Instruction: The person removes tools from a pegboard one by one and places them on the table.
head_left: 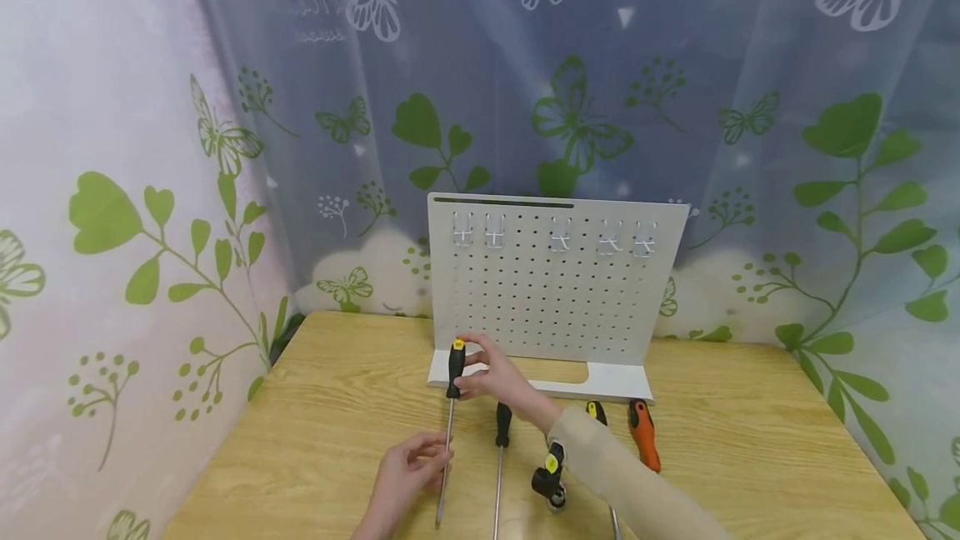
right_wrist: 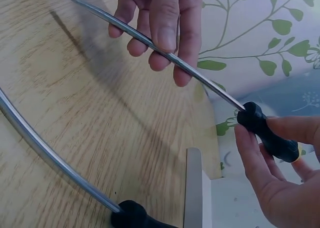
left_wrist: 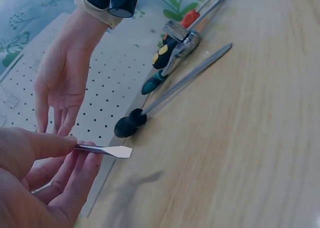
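Note:
A flathead screwdriver [head_left: 456, 369] with a black handle and yellow end cap is held above the table between both hands. My right hand [head_left: 491, 373] grips its handle with thumb and fingers, in front of the pegboard's left side. Lower down, my left hand [head_left: 412, 473] pinches the steel shaft [right_wrist: 197, 75] between thumb and fingers. The flat blade tip [left_wrist: 119, 152] sticks out past the left fingers in the left wrist view. A second black-handled screwdriver [head_left: 502, 427] lies on the table just right of the held one, its shaft pointing toward me.
A white pegboard [head_left: 555, 298] with several clear hooks [head_left: 560, 236] near its top stands at the table's back. Under and beside my right forearm lie a hammer-like tool [head_left: 551, 477], a yellow-and-black handle [head_left: 597, 412] and an orange-and-black handle [head_left: 643, 436]. Patterned curtains hang behind.

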Available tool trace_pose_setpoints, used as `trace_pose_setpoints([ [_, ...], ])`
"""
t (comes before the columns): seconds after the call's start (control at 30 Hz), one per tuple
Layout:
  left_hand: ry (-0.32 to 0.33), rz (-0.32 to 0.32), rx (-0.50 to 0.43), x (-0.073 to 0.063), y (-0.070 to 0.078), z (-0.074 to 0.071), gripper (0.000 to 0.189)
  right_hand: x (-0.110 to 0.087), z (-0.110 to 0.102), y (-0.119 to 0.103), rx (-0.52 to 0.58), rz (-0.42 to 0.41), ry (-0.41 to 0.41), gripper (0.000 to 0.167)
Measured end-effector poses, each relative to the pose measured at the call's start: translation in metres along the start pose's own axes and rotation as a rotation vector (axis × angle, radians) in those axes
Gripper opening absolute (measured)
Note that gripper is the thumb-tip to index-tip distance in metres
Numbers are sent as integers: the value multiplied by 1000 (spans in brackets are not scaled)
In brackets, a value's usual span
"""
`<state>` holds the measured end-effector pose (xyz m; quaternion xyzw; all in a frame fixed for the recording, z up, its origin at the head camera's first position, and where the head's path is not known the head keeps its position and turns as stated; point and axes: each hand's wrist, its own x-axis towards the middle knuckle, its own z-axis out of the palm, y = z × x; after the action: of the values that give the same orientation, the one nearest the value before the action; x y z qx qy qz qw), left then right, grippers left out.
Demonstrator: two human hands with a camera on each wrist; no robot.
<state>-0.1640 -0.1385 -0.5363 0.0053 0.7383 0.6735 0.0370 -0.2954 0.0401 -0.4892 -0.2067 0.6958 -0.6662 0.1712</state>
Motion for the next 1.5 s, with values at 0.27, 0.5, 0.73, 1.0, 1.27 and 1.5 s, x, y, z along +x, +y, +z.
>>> trace_pose_setpoints([
  [0.27, 5, 14, 67, -6, -5, -3, 31, 2, 6, 2, -85, 85, 45, 60],
  [0.5, 6, 23, 161, -10, -9, -6, 23, 5, 9, 10, -163, 147, 66, 49],
  [0.73, -8, -6, 259, -11, -9, -9, 21, 7, 10, 15, -320, 217, 58, 45],
  [1.0, 5, -9, 307, -13, -7, -7, 18, 13, 11, 21, -406, 231, 36, 44],
  [1.27, 20, -38, 372, -16, -6, -8, 13, 10, 15, 20, -465, 225, -18, 40],
  [1.5, 30, -28, 390, -17, -10, -8, 12, 10, 16, 21, -462, 244, -34, 42],
])
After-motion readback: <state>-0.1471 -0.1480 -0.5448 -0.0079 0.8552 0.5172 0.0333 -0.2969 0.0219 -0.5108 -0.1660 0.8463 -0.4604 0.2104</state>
